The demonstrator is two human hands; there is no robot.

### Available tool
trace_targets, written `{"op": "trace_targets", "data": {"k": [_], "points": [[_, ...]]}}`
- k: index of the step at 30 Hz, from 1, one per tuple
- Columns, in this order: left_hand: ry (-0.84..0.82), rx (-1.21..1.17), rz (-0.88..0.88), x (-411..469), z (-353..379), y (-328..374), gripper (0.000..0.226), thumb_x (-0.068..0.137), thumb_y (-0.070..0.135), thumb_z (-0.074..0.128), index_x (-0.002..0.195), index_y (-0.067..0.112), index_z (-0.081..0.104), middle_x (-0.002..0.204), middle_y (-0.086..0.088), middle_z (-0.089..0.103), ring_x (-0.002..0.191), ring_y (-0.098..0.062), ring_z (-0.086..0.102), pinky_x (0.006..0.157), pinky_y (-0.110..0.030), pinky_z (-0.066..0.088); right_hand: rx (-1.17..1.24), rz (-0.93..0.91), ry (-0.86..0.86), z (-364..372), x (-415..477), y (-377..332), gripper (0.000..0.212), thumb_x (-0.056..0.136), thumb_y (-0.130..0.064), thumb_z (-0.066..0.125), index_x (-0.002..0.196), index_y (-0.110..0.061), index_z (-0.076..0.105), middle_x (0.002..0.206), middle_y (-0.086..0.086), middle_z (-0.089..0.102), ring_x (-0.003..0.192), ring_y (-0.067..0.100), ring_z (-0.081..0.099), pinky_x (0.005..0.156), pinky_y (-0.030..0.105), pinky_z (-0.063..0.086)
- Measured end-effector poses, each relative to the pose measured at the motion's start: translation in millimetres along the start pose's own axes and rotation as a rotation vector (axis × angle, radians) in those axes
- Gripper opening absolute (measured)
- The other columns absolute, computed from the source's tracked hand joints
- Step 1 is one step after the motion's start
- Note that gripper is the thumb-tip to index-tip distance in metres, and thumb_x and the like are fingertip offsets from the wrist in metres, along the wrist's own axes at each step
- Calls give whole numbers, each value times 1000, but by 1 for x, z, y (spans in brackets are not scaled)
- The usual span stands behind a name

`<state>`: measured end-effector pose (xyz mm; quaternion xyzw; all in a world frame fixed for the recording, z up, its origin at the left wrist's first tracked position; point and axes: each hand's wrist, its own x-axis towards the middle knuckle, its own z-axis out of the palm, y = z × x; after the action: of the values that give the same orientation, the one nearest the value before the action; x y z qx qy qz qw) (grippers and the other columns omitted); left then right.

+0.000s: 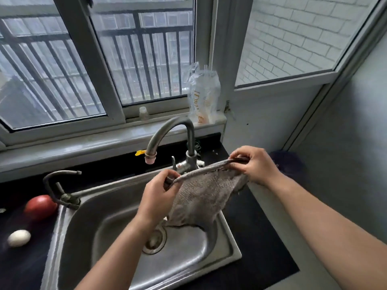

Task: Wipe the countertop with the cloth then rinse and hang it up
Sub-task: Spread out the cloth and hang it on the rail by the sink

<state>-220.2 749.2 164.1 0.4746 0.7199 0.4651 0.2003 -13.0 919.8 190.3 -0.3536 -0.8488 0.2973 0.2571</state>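
In the head view, a gray cloth (205, 193) is hanging over the sink (228, 233), above its right half. The left hand (159, 197) is holding the cloth's top edge at one corner, above the middle of the sink. Its fingers (166, 175) are curling round the thick edge and pinching it. The right hand (255, 164) is holding the other corner, above the sink's back right corner. Its fingers (238, 152) are bending too, and they are pinching the edge against the thumb. The top edge is stretching between the two hands, and the rest of the cloth is drooping down into the sink. Its low tip is hanging just to the right of the drain (155, 239) in the sink's bottom. I cannot tell if the tip is touching the metal.

A big tap (167, 132) is standing behind the sink, and its spout is bending over the sink's back edge. A small bent tap (60, 185) is sitting at the sink's back left corner. The black surface (257, 248) is lying all around the sink. A red tomato (40, 207) is lying on it, just left of the sink. A white round thing (18, 237) is lying left of the sink too, closer to the person. A crinkly clear bag (204, 95) and a little bottle (143, 113) are standing on the window ledge behind the sink.
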Motion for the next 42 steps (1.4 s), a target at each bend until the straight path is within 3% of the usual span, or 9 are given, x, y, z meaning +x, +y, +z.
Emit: {"op": "trace_targets", "data": {"k": [3, 7, 13, 19, 25, 30, 35, 39, 42], "points": [[37, -117, 101, 25, 10, 37, 12, 82, 19, 70, 82, 28, 62, 69, -2, 64, 58, -7, 53, 54, -19, 45, -51, -56, 175, -46, -2, -13, 15, 69, -30, 80, 77, -22, 72, 73, -4, 68, 72, 14, 63, 67, 31, 51], [40, -115, 279, 42, 19, 76, 13, 79, 18, 73, 87, 24, 64, 80, 1, 66, 73, -14, 61, 67, -24, 50, -70, -76, 298, -96, -18, -19, 31, 67, -58, 70, 76, -28, 71, 66, -14, 67, 68, 5, 62, 61, 24, 48], [-295, -10, 294, 14, 47, 46, 23, 79, 15, 72, 81, 36, 63, 75, 14, 65, 65, -3, 57, 63, -11, 42, -89, 122, -62, -98, -69, 26, 43, 51, -76, 68, 66, -36, 67, 50, -7, 51, 45, 1, 40, 44, 17, 33], [-552, 126, 48, -18, 89, -14, 24, 77, 19, 73, 76, 41, 62, 70, 17, 62, 60, -1, 50, 59, -16, 41, -164, 388, -483, -45, -108, 93, 26, 53, -57, 80, 61, -41, 62, 61, -16, 62, 59, -4, 53, 57, 14, 41], [-443, 251, -96, 24, 124, -34, 17, 74, 25, 74, 85, 33, 65, 76, 10, 63, 72, -4, 57, 65, -19, 41, -155, 416, -393, -18, -75, 137, 15, 69, -35, 78, 76, -37, 65, 69, -18, 62, 68, 2, 57, 58, 10, 39], [-557, 537, -92, 53, 166, -51, 52, 76, 22, 68, 126, 18, 55, 125, -8, 51, 117, -29, 47, 103, -33, 37, -191, 418, -332, 27, -54, 164, 53, 79, -35, 71, 127, -22, 53, 129, -1, 50, 119, 19, 46, 102, 35, 38], [-706, 533, 96, 63, 217, -47, 45, 86, 19, 58, 130, 16, 51, 132, -4, 49, 123, -25, 43, 104, -31, 34, -189, 438, -392, 69, -93, 180, 59, 78, -33, 70, 132, -27, 47, 140, -2, 37, 131, 20, 31, 107, 38, 33], [-898, 843, 55, 71, 236, -43, 62, 86, 19, 58, 142, 18, 31, 135, -8, 45, 123, -30, 44, 101, -41, 40, -197, 405, -330, 75, -108, 186, 64, 78, -28, 68, 136, -31, 41, 148, -5, 27, 137, 15, 22, 112, 30, 25], [-975, 899, -56, 69, 239, -42, 45, 86, 26, 58, 126, 15, 40, 120, -10, 58, 109, -31, 56, 85, -41, 45, -174, 382, -306, 73, -115, 186, 60, 79, -24, 66, 134, -34, 44, 148, -7, 29, 136, 14, 23, 111, 26, 22]]}}
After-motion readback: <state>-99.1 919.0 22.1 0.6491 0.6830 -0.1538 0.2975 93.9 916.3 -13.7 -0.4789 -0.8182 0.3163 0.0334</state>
